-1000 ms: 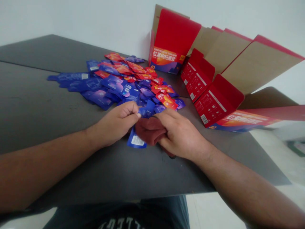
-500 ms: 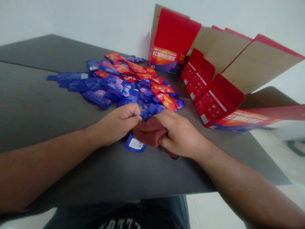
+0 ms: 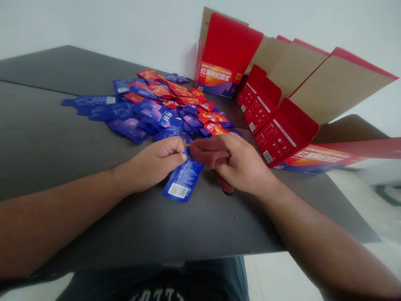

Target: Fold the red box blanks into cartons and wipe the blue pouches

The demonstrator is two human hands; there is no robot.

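My left hand (image 3: 155, 164) pinches the top end of a blue sachet (image 3: 182, 179) that lies slanted on the dark table (image 3: 56, 138), its white barcode label facing up. My right hand (image 3: 242, 165) is closed round a bunched dark red cloth (image 3: 209, 151), which sits just past the sachet's upper end. A spread heap of blue and red sachets (image 3: 156, 109) lies right behind both hands.
An open red carton (image 3: 223, 58) stands at the back by the wall. Flattened red and brown cartons (image 3: 282, 121) lean and lie to the right, reaching the table's right edge. My dark trousers show below the near table edge.
The cloth in my right hand has slid up off the sachet, from its lower part to beyond its top end. The sachet's printed face and barcode now show fully.
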